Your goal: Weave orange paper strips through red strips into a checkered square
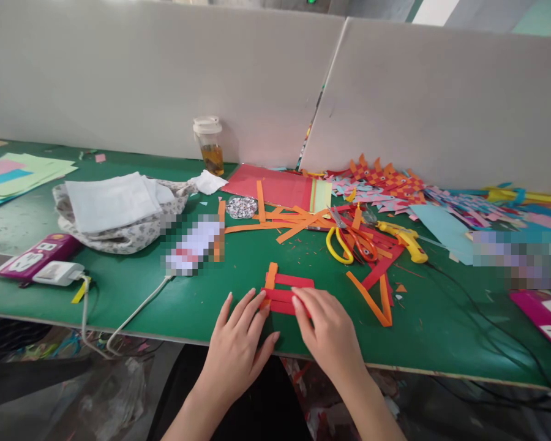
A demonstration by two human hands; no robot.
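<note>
Red paper strips lie on the green table in front of me, with an orange paper strip crossing them at their left end. My left hand is spread flat, its fingertips touching that left end and the orange strip's lower part. At the right end, my right hand has its fingers bent and closed on a red strip; the fingertips partly hide the paper there. To the right lie a folded orange strip and yellow-handled scissors.
Behind are loose orange strips, a dish of googly eyes and a lidded cup. A yellow glue gun with a cord and woven orange-red paper pieces are right. Left are a phone on a cable and a cloth bag.
</note>
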